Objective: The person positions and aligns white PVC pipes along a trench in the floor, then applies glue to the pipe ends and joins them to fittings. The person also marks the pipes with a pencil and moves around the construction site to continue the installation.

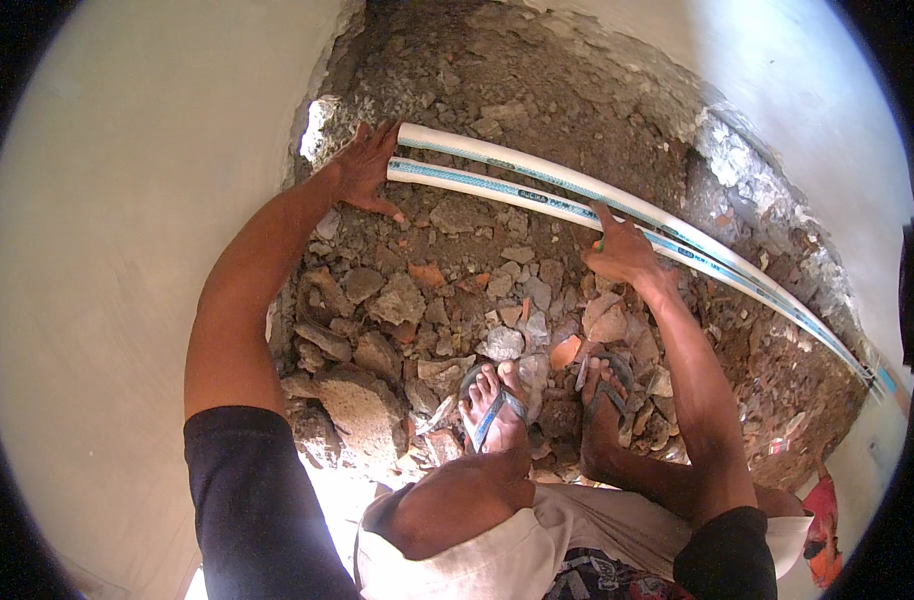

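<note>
Pale plastered floor surrounds a broken-out trench packed with soil, chunks of concrete and brick rubble. Two white pipes with blue striping lie side by side across the trench, running from near its left edge to the lower right rim, and rest on the debris rather than being buried. By the look of it the channel is already dug and the pipes are laid in, but nothing covers them yet and loose rubble lies all about (the sandalled feet stand right on it). The left hand is spread open, fingers touching the near ends of the pipes without gripping. The right hand presses flat on the nearer pipe midway along, fingers extended, not closed round it. No container shows anywhere; the trench itself holds only pipes and debris.
</note>
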`<state>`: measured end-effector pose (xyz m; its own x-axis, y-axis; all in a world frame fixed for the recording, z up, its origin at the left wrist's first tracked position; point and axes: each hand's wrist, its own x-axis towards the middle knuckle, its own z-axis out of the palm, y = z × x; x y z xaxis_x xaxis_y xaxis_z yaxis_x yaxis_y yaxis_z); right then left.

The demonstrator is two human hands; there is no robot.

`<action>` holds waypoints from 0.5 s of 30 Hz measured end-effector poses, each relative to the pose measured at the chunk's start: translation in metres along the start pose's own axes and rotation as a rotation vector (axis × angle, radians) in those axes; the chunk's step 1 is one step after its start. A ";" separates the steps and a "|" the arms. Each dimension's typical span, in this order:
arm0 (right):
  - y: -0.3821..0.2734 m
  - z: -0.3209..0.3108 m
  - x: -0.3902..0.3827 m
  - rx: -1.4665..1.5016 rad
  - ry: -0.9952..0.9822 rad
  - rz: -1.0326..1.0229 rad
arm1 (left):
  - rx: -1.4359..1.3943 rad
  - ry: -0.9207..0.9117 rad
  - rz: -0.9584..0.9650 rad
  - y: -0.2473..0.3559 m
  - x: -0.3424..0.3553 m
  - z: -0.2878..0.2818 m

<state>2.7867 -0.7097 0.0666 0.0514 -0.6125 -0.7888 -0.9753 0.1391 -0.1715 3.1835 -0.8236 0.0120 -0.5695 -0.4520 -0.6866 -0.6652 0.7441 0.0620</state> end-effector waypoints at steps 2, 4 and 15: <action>-0.001 0.000 0.000 -0.009 0.007 0.009 | -0.023 -0.034 0.019 -0.003 0.000 -0.002; 0.000 0.000 0.001 -0.017 0.028 0.004 | -0.073 -0.012 0.067 -0.012 0.002 -0.003; 0.005 0.004 0.004 0.013 0.006 -0.008 | 0.081 -0.135 0.140 -0.014 -0.006 -0.024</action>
<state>2.7833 -0.7086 0.0604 0.0581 -0.6186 -0.7836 -0.9720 0.1440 -0.1857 3.1845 -0.8437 0.0327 -0.5799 -0.2757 -0.7666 -0.5406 0.8342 0.1089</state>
